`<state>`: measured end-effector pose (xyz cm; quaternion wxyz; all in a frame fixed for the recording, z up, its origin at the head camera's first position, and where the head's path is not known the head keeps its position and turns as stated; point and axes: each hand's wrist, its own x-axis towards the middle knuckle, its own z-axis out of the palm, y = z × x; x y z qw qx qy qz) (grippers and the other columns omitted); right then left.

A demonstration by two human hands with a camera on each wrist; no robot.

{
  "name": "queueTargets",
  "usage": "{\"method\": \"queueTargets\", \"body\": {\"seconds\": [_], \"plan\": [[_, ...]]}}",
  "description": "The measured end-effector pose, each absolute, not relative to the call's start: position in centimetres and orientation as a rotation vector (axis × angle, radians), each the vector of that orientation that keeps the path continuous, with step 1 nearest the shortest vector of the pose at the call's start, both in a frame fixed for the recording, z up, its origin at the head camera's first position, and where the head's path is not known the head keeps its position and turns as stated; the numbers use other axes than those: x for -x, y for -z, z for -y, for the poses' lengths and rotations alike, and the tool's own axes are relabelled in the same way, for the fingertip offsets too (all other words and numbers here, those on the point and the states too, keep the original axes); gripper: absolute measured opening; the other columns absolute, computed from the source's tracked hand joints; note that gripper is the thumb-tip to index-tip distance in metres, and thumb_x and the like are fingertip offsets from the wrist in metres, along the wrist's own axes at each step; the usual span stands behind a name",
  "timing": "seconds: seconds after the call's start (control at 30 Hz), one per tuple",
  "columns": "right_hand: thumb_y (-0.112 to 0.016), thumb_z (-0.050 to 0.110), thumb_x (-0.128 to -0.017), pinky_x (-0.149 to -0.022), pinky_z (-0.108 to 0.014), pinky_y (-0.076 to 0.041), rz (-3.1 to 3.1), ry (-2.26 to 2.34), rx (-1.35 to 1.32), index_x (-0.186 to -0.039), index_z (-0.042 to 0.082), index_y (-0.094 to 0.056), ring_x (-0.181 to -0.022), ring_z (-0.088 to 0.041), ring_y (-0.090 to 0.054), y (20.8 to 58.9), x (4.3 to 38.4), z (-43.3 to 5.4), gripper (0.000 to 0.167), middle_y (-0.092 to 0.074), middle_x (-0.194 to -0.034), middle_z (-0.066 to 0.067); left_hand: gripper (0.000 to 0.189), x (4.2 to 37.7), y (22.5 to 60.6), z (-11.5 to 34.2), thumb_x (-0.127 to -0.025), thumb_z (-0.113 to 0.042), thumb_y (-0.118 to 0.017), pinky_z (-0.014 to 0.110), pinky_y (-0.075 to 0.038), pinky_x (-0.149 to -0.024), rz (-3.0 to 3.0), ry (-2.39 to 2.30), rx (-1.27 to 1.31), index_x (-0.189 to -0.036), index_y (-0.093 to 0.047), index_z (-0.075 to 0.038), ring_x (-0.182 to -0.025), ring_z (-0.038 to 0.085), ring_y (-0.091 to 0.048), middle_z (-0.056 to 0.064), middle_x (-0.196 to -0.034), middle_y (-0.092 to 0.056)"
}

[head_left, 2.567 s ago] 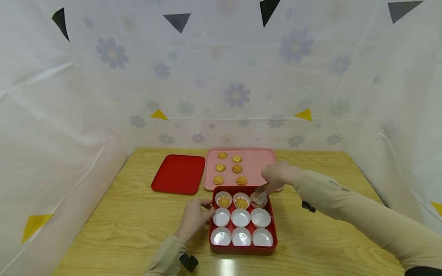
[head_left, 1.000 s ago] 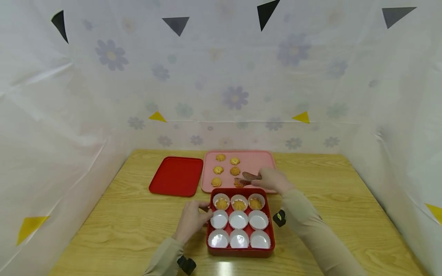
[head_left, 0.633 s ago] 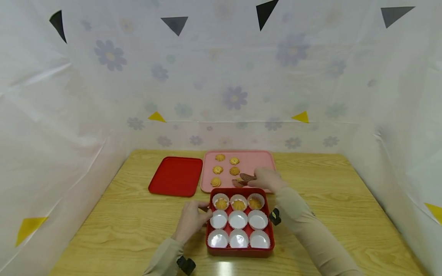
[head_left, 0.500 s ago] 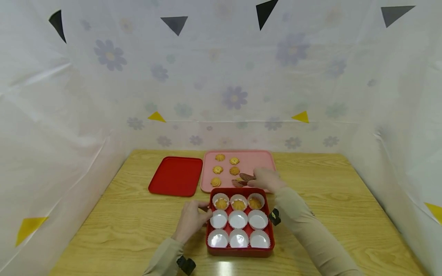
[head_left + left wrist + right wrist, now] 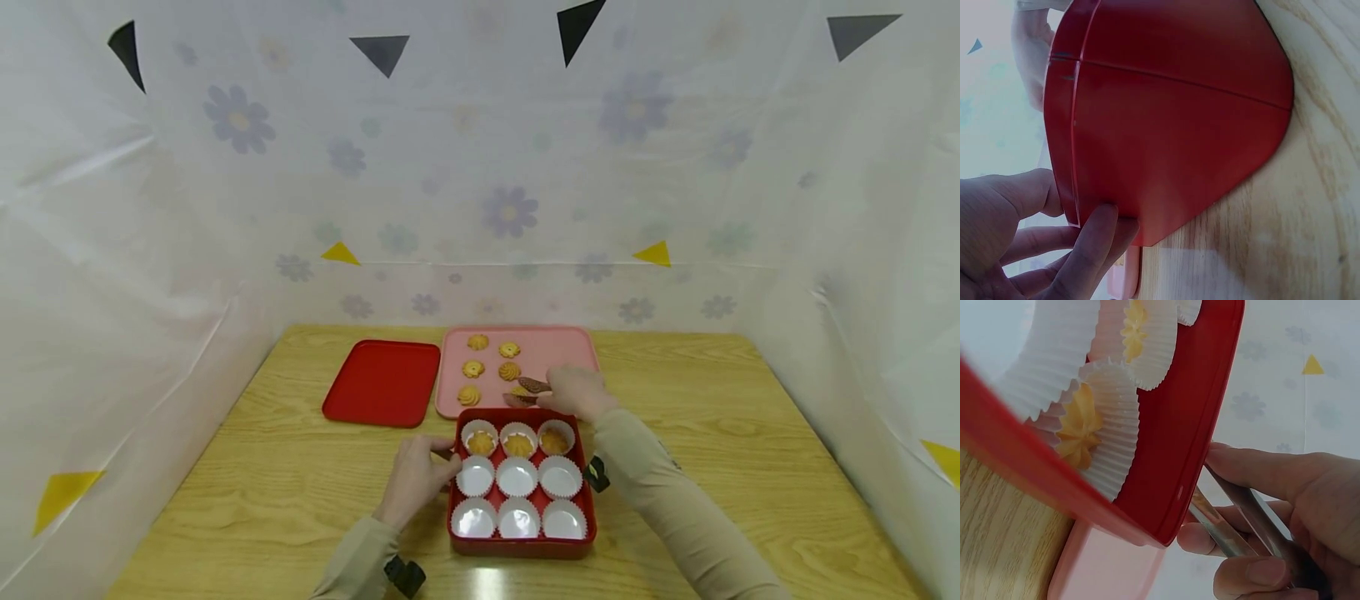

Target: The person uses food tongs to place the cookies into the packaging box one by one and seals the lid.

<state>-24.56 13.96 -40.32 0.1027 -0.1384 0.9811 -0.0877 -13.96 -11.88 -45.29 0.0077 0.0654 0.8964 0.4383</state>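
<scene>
My left hand [image 5: 420,472] holds the left side of a red square box [image 5: 525,547], thumb and fingers at its rim and outer wall. In the box stand several white paper cups [image 5: 517,477]; the back row of three each holds a piped cookie [image 5: 481,443]. Over the pink tray [image 5: 558,350], my right hand [image 5: 573,392] grips a pair of tongs [image 5: 533,385]. The tong tips lie on either side of the front right cookie [image 5: 519,391], partly hiding it. Behind the box rim, the right wrist view shows thumb and fingers squeezing the tong arms [image 5: 1250,515].
Several other cookies [image 5: 509,371] lie in two columns on the pink tray's left half. A flat red tray [image 5: 386,383] is beside it on the left. Everything stands on a wooden table [image 5: 300,483] with white patterned sheeting [image 5: 450,167] around the back and sides.
My right hand has moved with the tongs from the box's back right cup to the pink tray's front right cookie. A cookie now shows in that cup. My left hand stays at the box.
</scene>
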Motion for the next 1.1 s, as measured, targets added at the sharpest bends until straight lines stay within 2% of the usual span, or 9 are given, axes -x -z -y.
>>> {"method": "queueTargets", "body": {"seconds": [0.2,0.53,0.87,1.1], "plan": [[-0.070,0.030,-0.090,-0.059,-0.036,-0.043,-2.917,0.240,0.427,-0.083,0.009,-0.061,-0.071,-0.019,-0.051,40.3,24.5,-13.9,0.024,-0.060,-0.078,-0.004,0.025,14.1,45.4,11.9,-0.084,-0.004,-0.069,0.019,-0.047,-0.053,-2.807,-1.375,-0.222,-0.107,-0.077,0.003,-0.061,0.006,-0.059,0.010,-0.085,-0.075],[-0.069,0.029,-0.091,-0.058,-0.033,-0.038,-2.921,0.291,0.430,-0.079,0.010,-0.059,-0.067,-0.018,-0.048,40.5,24.5,-14.1,0.025,-0.057,-0.073,-0.003,0.028,13.9,45.4,11.9,-0.084,-0.005,-0.070,0.018,-0.046,-0.054,-2.808,-1.368,-0.217,-0.110,-0.076,0.003,-0.066,0.009,-0.058,0.010,-0.089,-0.076],[-0.068,0.029,-0.093,-0.059,-0.033,-0.037,-2.919,0.388,0.395,-0.083,0.009,-0.058,-0.068,-0.018,-0.048,40.3,24.1,-14.6,0.024,-0.056,-0.075,-0.004,0.027,14.0,45.5,12.0,-0.084,-0.005,-0.069,0.019,-0.046,-0.050,-2.800,-1.382,-0.215,-0.109,-0.076,0.003,-0.061,0.007,-0.058,0.010,-0.085,-0.075],[-0.067,0.032,-0.094,-0.055,-0.030,-0.036,-2.936,0.428,0.395,-0.082,0.010,-0.062,-0.064,-0.017,-0.047,39.5,23.4,-14.9,0.026,-0.056,-0.073,-0.003,0.025,14.0,45.4,11.9,-0.084,-0.005,-0.070,0.019,-0.044,-0.052,-2.808,-1.372,-0.218,-0.107,-0.077,0.002,-0.067,0.012,-0.058,0.009,-0.084,-0.075]]}}
